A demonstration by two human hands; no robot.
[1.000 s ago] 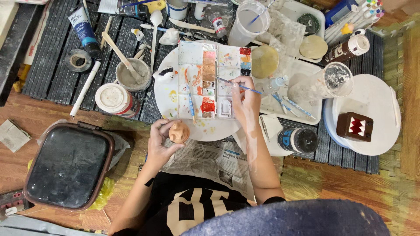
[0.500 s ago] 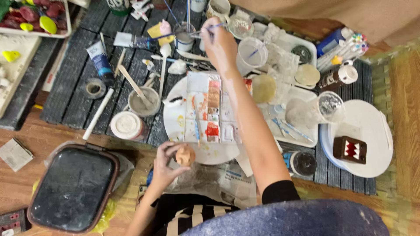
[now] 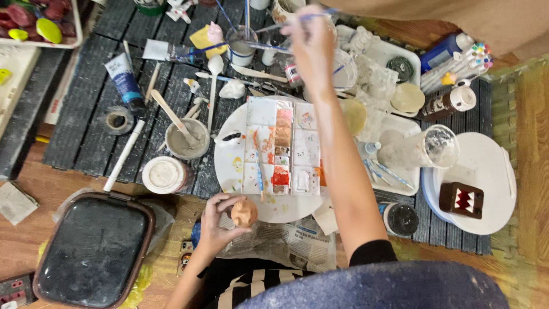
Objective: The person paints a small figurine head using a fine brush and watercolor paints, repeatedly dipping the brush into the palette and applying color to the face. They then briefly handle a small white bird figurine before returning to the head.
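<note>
Far side of the mat: our right hand (image 3: 311, 43) pinches a thin paintbrush (image 3: 320, 14), long axis running left-right, tip toward the white water cup (image 3: 240, 48) just left of the grip. Our left hand (image 3: 220, 220) cups the small tan clay figure (image 3: 244, 212) near our body, fingers wrapped round it, well apart from the brush. Paint palette (image 3: 280, 146) lies between the two hands. Versus half a second ago, the right arm has stretched further out; the left hasn't moved.
</note>
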